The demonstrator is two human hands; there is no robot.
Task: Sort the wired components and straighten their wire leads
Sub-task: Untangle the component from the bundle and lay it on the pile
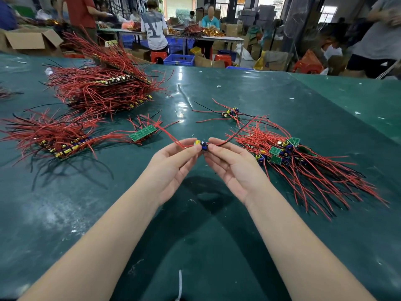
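Two hands meet above the middle of the green table (217, 246), pinching one small wired part (202, 145) between them: the left hand (173, 164) curls its thumb and fingertips on the yellow end, the right hand (230, 166) does the same on the blue end. Red wires run from the part up to the left, and a red and a black wire run up to the right. Just right of the right hand lies a loose heap of boards (286, 153), its wires fanning toward the near right. To the left sit a short green row of boards (143, 133) and a longer row (63, 146); behind them a tall stack (104, 88). A small cluster (231, 112) lies beyond the hands. Bare tabletop stretches between the forearms and toward the far edge.
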